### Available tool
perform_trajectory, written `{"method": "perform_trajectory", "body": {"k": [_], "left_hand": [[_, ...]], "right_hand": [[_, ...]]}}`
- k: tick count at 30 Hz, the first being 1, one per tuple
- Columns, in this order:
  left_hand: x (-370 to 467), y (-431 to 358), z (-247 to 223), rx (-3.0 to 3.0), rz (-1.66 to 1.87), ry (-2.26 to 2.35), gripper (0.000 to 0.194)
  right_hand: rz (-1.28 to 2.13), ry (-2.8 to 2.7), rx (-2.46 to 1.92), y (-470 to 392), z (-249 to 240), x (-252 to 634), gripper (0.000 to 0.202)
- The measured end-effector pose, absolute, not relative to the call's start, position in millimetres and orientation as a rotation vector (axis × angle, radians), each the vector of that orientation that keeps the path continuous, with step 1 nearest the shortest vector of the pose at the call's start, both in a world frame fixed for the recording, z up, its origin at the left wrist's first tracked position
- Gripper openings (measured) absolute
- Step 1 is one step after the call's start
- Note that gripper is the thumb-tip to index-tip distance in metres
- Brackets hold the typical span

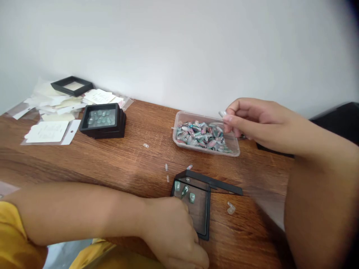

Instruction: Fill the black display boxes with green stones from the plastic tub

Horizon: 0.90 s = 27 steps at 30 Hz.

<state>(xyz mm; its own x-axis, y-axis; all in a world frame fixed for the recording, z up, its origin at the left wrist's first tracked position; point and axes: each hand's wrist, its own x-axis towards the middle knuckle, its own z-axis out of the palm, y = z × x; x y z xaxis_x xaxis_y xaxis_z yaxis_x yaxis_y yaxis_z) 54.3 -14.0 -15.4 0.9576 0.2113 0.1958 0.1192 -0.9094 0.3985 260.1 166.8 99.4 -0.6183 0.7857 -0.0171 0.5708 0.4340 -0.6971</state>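
My right hand [246, 116] is raised over the right end of a clear plastic tub [234, 145], pinching a small pale press-on nail [222, 113] between thumb and finger. Many shiny nails [200, 136] in green, pink and silver lie in the tub. Below it, a black hinged frame [207, 220] stands open on the wooden table, with a few green nails [192, 197] on its clear film. My left hand [175, 231] rests at the frame's lower left with its fingers curled; what they hold, if anything, is hidden.
Stacked black frames [102, 121] with green nails stand to the left, beside white cards [47, 131] and plastic sleeves. Another black frame [72, 86] lies behind. Loose clear nails [231, 208] are scattered on the table [134, 168]. A dark object [336, 127] is at the right.
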Motion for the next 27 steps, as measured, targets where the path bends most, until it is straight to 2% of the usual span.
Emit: {"method": "perform_trajectory", "body": {"k": [2,7,14,19,21,27], "left_hand": [[54.3,-13.5,-15.2,2.709,0.323,0.243,0.017],[55.7,-12.3,-14.9,2.701,0.312,0.246,0.015],[56.6,-9.8,-13.3,2.69,0.276,0.224,0.017],[56.5,-9.5,-11.5,2.708,0.256,0.206,0.018],[56.8,-9.5,-11.3,2.711,0.252,0.21,0.018],[57.8,-9.2,-12.5,2.696,0.211,0.207,0.018]], "right_hand": [[0.918,-2.386,-1.22,169.9,95.4,262.4,0.029],[0.495,-2.503,-1.504,177.1,78.9,259.0,0.03],[0.492,-2.698,-1.487,174.6,57.4,230.6,0.032],[0.387,-2.734,-1.343,175.6,51.7,227.9,0.021],[0.483,-2.688,-1.291,175.0,54.8,230.4,0.02],[1.055,-2.315,-1.131,166.5,79.0,240.6,0.026]]}}
